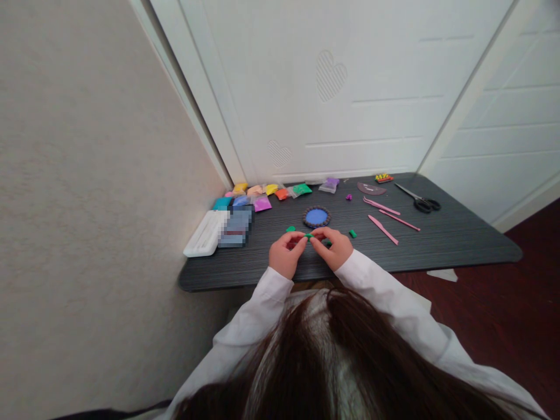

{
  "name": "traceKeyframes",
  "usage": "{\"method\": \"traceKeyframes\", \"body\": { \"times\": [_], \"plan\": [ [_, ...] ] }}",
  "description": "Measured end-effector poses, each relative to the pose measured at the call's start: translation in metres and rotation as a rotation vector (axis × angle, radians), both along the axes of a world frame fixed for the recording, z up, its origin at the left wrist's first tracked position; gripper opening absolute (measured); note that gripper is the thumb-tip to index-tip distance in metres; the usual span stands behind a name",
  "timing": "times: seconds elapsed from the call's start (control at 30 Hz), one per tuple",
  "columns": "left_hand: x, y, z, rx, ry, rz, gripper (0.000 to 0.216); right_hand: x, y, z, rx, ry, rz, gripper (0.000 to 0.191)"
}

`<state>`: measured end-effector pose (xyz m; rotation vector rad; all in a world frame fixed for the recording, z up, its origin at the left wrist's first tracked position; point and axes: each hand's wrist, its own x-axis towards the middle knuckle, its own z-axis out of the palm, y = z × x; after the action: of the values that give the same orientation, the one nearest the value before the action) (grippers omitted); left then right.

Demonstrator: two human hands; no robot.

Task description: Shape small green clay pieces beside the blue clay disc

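Observation:
Between the fingertips of both hands is a small piece of green modelling clay [308, 237]. My left hand [286, 255] pinches it from the left, and my right hand [333, 248] pinches it from the right, just above the dark table [271, 269]. A flat green clay piece [291, 229] lies beyond my left fingers. To the right of my right hand rests a small green clay block [352, 233]. Just past the hands sits a round blue clay disc [316, 217] with a dark brown, bumpy rim. Some green shows under my right fingers, mostly hidden.
Packets of coloured clay, among them a green packet [301, 189], line the back edge. At left lie a white case [207, 233] and a blurred box [236, 227]. Pink tools [383, 229], scissors [422, 201], a clear protractor-like piece [371, 188] and purple clay [349, 197] lie rightward.

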<state>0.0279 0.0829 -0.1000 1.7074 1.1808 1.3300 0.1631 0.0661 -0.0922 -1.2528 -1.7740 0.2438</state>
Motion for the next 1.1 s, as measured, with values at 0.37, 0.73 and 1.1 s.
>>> {"method": "traceKeyframes", "body": {
  "times": [0.37, 0.73, 1.1],
  "plan": [
    [0.001, -0.0023, 0.0034, -0.003, 0.076, 0.003, 0.024, 0.0009, 0.0002, 0.001, -0.021, 0.024, 0.014, 0.016],
    [-0.0004, -0.0022, 0.0032, 0.007, 0.048, -0.02, 0.024, 0.0003, -0.0004, 0.0017, -0.008, 0.019, 0.007, 0.016],
    [0.0, 0.0008, -0.0003, -0.018, -0.098, -0.022, 0.022, 0.0008, 0.0001, -0.0005, -0.035, 0.039, 0.02, 0.019]
  ]
}}
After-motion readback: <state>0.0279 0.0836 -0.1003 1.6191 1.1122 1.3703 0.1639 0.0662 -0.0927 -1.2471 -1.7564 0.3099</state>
